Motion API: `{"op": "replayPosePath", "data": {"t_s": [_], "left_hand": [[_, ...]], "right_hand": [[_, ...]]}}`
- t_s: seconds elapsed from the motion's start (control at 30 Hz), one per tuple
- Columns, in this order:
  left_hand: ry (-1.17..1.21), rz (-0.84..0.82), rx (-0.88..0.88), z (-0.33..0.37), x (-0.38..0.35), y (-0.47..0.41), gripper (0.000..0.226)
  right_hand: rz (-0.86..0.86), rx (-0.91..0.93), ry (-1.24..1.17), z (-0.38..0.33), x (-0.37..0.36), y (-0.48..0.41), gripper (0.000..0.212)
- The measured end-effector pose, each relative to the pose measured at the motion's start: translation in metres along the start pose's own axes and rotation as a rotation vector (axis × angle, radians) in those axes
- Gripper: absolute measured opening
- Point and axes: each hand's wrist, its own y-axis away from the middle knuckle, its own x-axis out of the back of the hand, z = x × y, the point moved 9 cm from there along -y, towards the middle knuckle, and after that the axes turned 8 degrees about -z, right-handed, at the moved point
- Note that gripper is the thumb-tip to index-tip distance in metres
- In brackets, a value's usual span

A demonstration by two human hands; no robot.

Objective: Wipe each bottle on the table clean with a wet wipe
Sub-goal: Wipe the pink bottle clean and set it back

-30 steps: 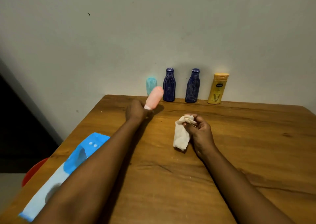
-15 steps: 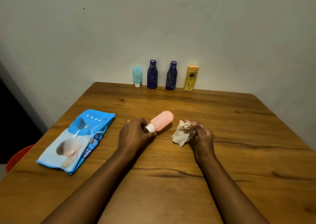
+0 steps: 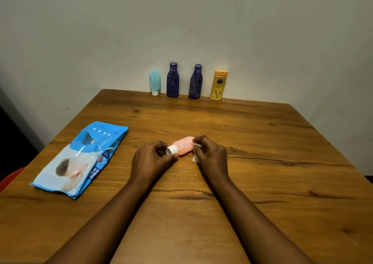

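Left hand [image 3: 150, 160] pinched the pink bottle [image 3: 184, 147] at its cap, right hand [image 3: 210, 154] gripped the wet wipe [image 3: 195, 159] against it, right of the wipes pack [image 3: 80, 158]. I judged wiping begun; next it needed turning.

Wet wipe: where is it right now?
Head view, mid-table: the wet wipe is bunched in the right hand, against the far end of the pink bottle, whose white cap the left hand holds.

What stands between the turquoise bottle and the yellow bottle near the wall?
Head view: the left blue bottle and the right blue bottle, both upright.
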Motion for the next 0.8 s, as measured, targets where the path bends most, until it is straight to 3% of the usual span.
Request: {"op": "replayPosePath", "data": {"t_s": [0.13, 0.43, 0.5, 0.67, 0.8], "left_hand": [[0.043, -0.007, -0.024, 0.0, -0.002, -0.001, 0.046], [0.145, -0.03, -0.001, -0.005, -0.001, -0.006, 0.037], [0.145, -0.031, 0.004, -0.005, -0.002, -0.006, 0.038], [0.144, -0.033, 0.011, -0.007, -0.005, -0.007, 0.041], [0.198, -0.041, 0.033, -0.013, -0.006, -0.009, 0.034]], "right_hand": [[-0.004, -0.023, 0.019, -0.007, -0.015, 0.002, 0.022], [-0.293, 0.386, 0.312, -0.028, -0.034, 0.018, 0.029], [-0.267, 0.368, 0.378, -0.019, -0.028, 0.007, 0.028], [-0.16, 0.141, 0.23, -0.005, -0.018, -0.004, 0.026], [-0.223, 0.248, 0.176, -0.035, -0.034, 0.014, 0.023]]}}
